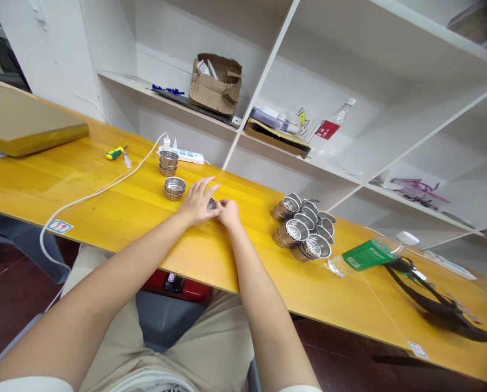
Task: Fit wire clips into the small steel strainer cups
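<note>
A small perforated metal strainer cup (211, 204) is between my two hands over the yellow table, partly hidden by them. My left hand (195, 203) is beside its left side with the fingers stretched out and apart, the thumb reaching toward my right hand. At the cup's right edge, my right hand (229, 213) is closed, fingertips pinched on the rim. Just left of my hands stands a short stack of the same cups (174, 188). Behind that is a taller stack (168, 163). A larger group of stacked cups (304, 226) stands to the right.
A green-labelled plastic bottle (369, 255) and a black strap (435, 305) lie on the right. At the left are a screwdriver (116, 153), a white cable (104, 189) and a cardboard sheet (31, 122). A power strip (188, 156) runs along the shelf wall.
</note>
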Demonstrator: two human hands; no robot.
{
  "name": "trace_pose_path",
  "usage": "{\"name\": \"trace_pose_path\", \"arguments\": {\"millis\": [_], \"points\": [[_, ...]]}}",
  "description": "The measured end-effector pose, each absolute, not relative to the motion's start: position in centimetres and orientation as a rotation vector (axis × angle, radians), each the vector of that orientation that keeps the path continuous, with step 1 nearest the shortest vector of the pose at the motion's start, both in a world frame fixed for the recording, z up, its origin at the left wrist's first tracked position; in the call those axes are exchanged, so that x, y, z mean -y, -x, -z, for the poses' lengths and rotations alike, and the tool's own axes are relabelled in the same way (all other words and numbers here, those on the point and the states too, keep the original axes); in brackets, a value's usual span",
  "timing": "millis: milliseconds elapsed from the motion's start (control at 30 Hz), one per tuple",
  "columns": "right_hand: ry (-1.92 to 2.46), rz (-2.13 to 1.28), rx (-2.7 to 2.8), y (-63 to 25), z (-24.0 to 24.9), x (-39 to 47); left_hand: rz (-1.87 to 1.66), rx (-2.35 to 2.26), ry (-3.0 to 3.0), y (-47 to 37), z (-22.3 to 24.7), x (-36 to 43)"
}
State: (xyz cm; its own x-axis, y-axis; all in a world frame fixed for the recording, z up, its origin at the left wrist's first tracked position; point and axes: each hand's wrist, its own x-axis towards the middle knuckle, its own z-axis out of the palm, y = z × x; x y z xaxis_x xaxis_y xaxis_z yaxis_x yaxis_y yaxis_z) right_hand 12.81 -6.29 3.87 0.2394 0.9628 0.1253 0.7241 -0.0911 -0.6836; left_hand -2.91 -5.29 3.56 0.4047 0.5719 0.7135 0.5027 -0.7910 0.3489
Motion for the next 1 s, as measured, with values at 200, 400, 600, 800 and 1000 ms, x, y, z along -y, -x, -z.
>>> {"name": "trace_pose_path", "arguments": {"millis": [200, 400, 600, 800, 1000], "points": [[1.899, -0.321, 1.49, -13.3, -4.3, 6.5, -1.38, -1.067, -2.818, 2.5, -4.0, 6.3], [2.004, -0.18, 1.258, -15.8, -5.0, 6.7, -1.409, -0.964, -2.907, 2.6, -4.4, 6.3], [2.2, -0.126, 1.184, -17.8, -5.0, 6.6, -1.231, -1.003, -2.992, 2.2, -3.3, 5.3], [2.347, -0.256, 1.324, -18.2, -4.6, 6.5, -1.086, -1.077, -2.931, 2.5, -2.5, 4.4], [2.387, -0.32, 1.429, -17.4, -4.4, 6.4, -1.176, -1.176, -2.891, 3.3, -3.4, 4.6]]}}
